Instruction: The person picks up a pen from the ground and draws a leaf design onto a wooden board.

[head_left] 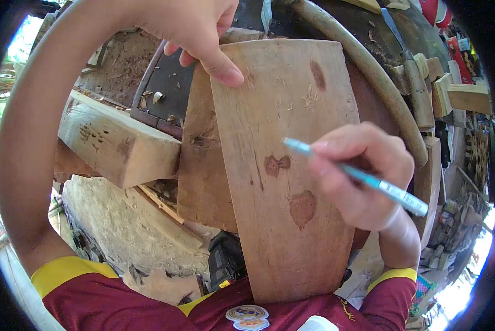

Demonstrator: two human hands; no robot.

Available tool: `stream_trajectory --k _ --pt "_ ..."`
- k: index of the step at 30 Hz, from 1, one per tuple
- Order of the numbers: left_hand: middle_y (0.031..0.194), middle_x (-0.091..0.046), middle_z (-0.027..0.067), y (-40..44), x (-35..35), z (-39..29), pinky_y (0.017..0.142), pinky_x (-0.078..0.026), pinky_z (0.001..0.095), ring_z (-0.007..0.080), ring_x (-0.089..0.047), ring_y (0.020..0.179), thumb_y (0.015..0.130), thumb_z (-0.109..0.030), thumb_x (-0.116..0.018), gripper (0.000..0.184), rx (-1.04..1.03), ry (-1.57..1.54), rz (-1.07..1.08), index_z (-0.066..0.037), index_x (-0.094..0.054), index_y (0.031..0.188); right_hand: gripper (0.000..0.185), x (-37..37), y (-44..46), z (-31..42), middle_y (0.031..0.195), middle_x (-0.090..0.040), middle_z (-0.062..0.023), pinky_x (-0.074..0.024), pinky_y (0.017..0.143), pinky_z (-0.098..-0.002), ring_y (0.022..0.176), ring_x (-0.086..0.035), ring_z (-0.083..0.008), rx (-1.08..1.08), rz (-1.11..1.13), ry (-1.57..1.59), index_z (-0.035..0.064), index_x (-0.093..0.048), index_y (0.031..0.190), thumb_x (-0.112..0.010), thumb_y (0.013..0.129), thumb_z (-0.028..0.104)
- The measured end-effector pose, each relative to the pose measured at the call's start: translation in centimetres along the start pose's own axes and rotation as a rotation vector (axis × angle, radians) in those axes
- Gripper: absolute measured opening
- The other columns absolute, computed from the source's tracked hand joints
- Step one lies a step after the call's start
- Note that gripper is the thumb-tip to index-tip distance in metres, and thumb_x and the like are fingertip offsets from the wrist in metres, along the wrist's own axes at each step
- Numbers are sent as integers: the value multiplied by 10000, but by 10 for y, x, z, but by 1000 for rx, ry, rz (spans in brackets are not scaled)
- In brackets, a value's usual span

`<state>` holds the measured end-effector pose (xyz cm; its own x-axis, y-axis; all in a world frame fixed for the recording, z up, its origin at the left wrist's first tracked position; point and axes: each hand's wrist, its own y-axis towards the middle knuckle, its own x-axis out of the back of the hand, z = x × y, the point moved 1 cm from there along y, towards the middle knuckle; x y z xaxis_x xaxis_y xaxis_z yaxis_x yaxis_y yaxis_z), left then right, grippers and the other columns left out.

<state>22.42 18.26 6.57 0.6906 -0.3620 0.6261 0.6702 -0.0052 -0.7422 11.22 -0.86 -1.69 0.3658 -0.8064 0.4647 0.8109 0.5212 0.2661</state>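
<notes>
A wide, flat wooden board (275,243) with several dark knot marks stands up from the person's lap, its lower end against the maroon shirt. My left hand (203,36) grips its upper left corner, thumb on the face and fingers curled behind the edge. Over the middle of the board, my right hand (368,171) is closed around a teal pen (377,185). The pen's tip points up and left above the wood; whether it touches cannot be made out.
Behind it lies another brown board (200,182), with a thick wood block (118,140) to the left. A curved wooden pole (368,63) runs along the upper right, beside a wooden-handled tool (417,91). Wood pieces (468,98) lie at far right. A black object (225,259) sits near the lap.
</notes>
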Motion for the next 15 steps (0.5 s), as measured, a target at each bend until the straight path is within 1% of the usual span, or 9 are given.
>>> stream_trajectory --k 1,2,4,5,7,8,11,13,15 --pt "563 -573 90 1 0 3 527 -428 370 214 -572 542 781 -620 -727 646 -26 -14 5 -3 -616 625 103 0 0 1 859 -704 -129 -509 624 -229 713 -661 -128 -45 -17 18 -33 -630 913 -688 834 -64" --pt "565 -574 91 1 4 17 527 -428 371 214 -573 543 781 -620 -727 647 -141 -95 27 -3 -616 625 100 2 -1 2 859 -703 -129 -508 624 -230 713 -659 -127 -91 -35 38 -33 -631 910 -688 833 -65" --pt "565 -575 91 -1 5 20 528 -428 372 214 -573 544 781 -619 -726 647 -218 -151 34 -2 -614 621 95 4 0 2 856 -704 -130 -509 625 -232 719 -662 -128 -169 -32 72 -30 -633 901 -690 832 -63" --pt "565 -574 91 -1 5 16 528 -427 373 214 -572 544 781 -618 -727 647 -179 -125 21 -3 -612 617 93 5 0 1 853 -705 -130 -510 625 -235 725 -666 -129 -203 -14 86 -28 -633 894 -693 832 -61" --pt "564 -574 89 -2 0 13 529 -425 375 214 -571 544 780 -614 -728 645 -153 -61 -33 -3 -609 611 89 7 3 4 853 -703 -124 -511 627 -237 726 -666 -129 -70 96 86 -27 -627 900 -685 841 -60" --pt "564 -574 88 -1 -4 16 530 -424 376 214 -570 545 780 -612 -729 643 -164 -24 -72 -4 -608 608 89 3 2 5 853 -701 -123 -509 626 -234 717 -666 -133 -81 48 96 -29 -629 905 -688 840 -47" --pt "566 -574 85 1 -4 1 533 -422 379 213 -570 548 780 -608 -731 638 -21 50 -52 -7 -608 606 96 1 0 0 836 -708 -131 -507 609 -231 708 -673 -133 -249 -52 105 -27 -639 899 -697 825 -45" --pt "568 -576 85 3 -1 1 534 -423 379 212 -572 550 779 -608 -732 637 -10 31 -10 -7 -610 607 103 3 2 4 844 -708 -132 -507 611 -229 715 -667 -121 -116 30 59 -28 -631 907 -695 829 -52" --pt "571 -577 86 4 -1 15 535 -425 379 211 -574 552 778 -608 -733 637 -121 -35 -6 -6 -612 609 105 3 3 0 847 -706 -126 -506 605 -230 709 -660 -114 52 111 50 -28 -624 916 -685 836 -59"
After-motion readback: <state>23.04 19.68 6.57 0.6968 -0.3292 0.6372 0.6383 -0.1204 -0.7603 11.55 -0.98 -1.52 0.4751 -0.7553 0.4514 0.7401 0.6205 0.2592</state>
